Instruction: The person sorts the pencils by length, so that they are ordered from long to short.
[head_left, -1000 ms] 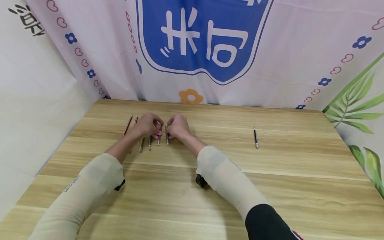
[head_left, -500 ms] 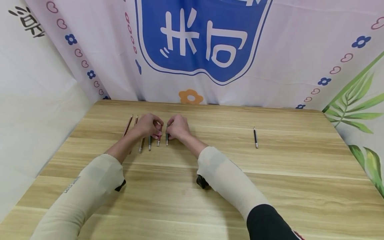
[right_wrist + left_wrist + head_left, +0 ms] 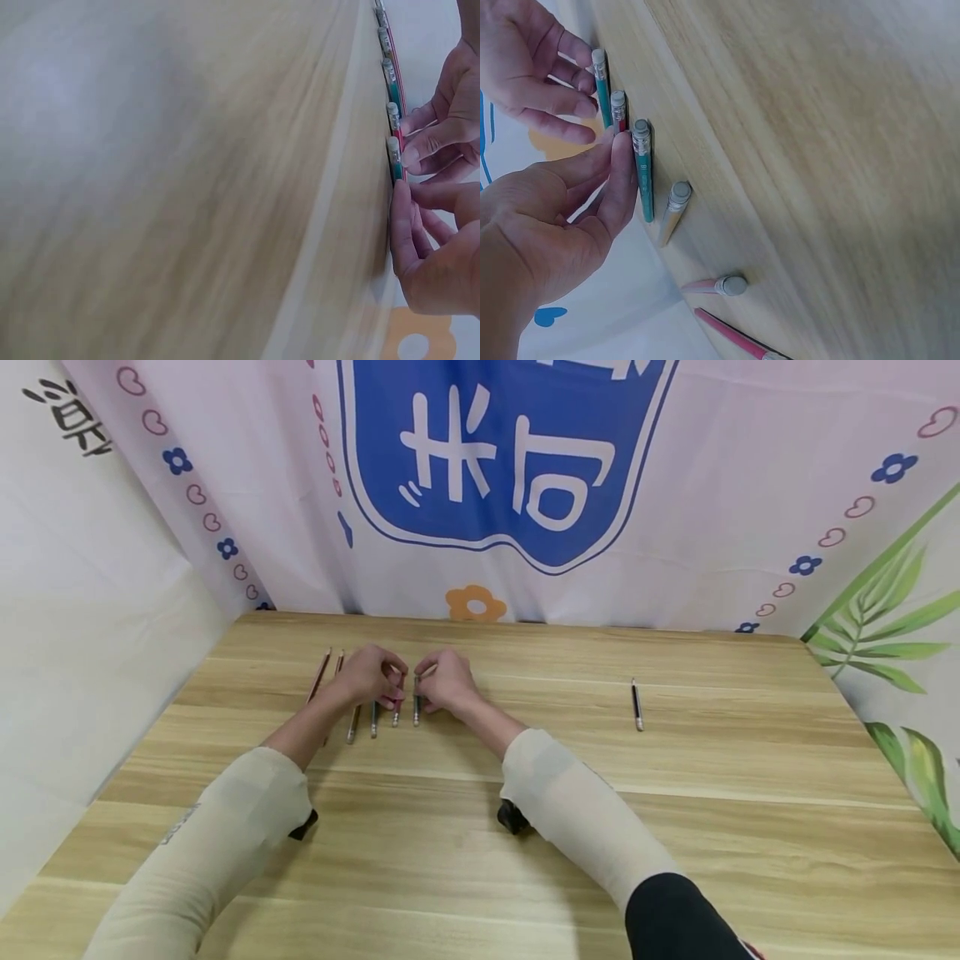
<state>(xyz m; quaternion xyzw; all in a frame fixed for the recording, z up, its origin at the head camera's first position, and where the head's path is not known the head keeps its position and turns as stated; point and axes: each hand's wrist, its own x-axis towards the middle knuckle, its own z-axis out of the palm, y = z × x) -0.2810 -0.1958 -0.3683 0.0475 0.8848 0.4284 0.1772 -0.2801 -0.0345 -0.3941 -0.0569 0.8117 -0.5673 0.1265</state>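
Note:
My left hand [image 3: 371, 675] pinches a red pencil [image 3: 619, 107] that lies with its eraser end toward me. Just to its right, my right hand [image 3: 446, 681] pinches a green pencil [image 3: 602, 91] between thumb and fingers. The two pencils lie side by side with a narrow gap, their eraser ends nearly level. On the other side of the red one lies a second green pencil [image 3: 643, 176], followed by a yellowish pencil [image 3: 673, 213]. My left hand and forearm partly cover these in the head view.
Two reddish pencils, one pink-looking [image 3: 705, 286] and one darker red [image 3: 731, 331], lie at the left end of the row. A dark pencil [image 3: 637, 703] lies apart on the right of the wooden table [image 3: 675, 827]. A printed curtain [image 3: 300, 527] hangs behind the far edge.
Both hands stay at the same two pencils with little movement. My right forearm has shifted slightly to the right, and the head view has tilted a touch.

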